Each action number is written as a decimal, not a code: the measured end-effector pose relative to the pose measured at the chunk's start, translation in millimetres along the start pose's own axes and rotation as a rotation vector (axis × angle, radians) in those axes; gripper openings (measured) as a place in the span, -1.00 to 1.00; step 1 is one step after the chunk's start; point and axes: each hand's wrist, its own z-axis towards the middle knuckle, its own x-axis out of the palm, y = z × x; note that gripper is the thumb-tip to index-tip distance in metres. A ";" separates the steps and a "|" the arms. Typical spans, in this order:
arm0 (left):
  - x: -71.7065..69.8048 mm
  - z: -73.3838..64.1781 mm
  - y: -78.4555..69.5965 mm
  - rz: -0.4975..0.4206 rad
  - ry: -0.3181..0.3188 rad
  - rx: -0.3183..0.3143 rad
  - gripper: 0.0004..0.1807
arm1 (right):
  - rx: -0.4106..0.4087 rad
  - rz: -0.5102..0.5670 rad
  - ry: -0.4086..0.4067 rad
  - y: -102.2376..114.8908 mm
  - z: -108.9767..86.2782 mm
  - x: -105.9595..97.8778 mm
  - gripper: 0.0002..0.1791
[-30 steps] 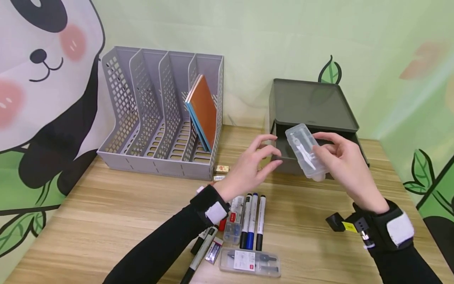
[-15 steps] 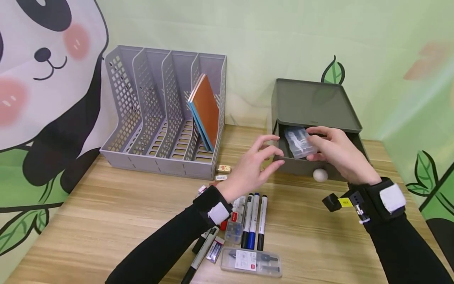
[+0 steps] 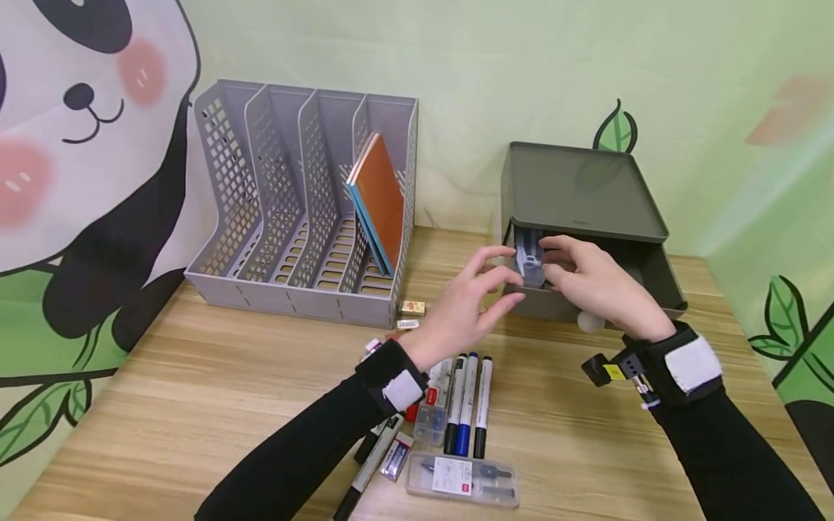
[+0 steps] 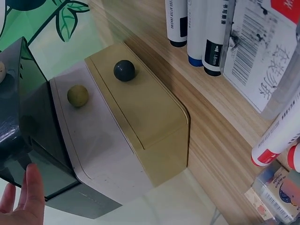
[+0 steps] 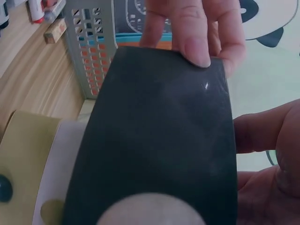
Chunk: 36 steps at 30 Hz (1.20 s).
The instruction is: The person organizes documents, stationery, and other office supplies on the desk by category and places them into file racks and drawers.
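Observation:
A clear plastic case (image 3: 530,260) with pale pieces inside lies along the left side of the dark drawer (image 3: 550,304), which is pulled partway out. My right hand (image 3: 593,278) reaches over the drawer front and holds the case by its right edge, fingers and thumb bent. At the drawer's left front corner, my left hand (image 3: 472,300) grips with the thumb on the front face. The left wrist view shows fingertips (image 4: 32,180) against that corner. In the right wrist view the drawer front hides the case, and the round white knob (image 5: 150,211) fills the bottom.
The drawer belongs to a dark-topped cabinet (image 3: 586,188) with white and yellow drawers below. A grey file rack (image 3: 300,304) holds notebooks (image 3: 381,206) at left. Markers (image 3: 465,405), erasers (image 3: 396,457) and another clear compass case (image 3: 462,480) lie on the wooden table near the left forearm.
My right hand has lowered the clear case from above the drawer front into the drawer, then shifted it left and straightened it. The left hand has stayed at the drawer corner.

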 end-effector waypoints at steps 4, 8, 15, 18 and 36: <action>-2.0 -0.7 -0.4 -0.023 0.017 -0.002 -0.83 | -0.041 -0.070 -0.055 0.5 -2.7 2.3 -0.43; -5.5 -4.5 0.6 -0.043 0.025 0.002 -0.72 | -0.113 -0.070 -0.171 2.9 -11.7 7.2 -0.51; -13.1 -20.5 6.2 -0.022 0.057 0.006 -0.51 | -0.382 0.026 -0.562 5.6 -29.5 29.6 -0.74; -16.8 -28.6 9.0 0.030 0.078 0.010 -0.48 | -0.505 0.051 -0.659 5.1 -36.9 42.0 -0.76; -39.4 -72.6 32.1 0.276 0.488 -0.087 -0.35 | -0.670 0.018 -0.466 -30.0 -56.8 117.6 -0.72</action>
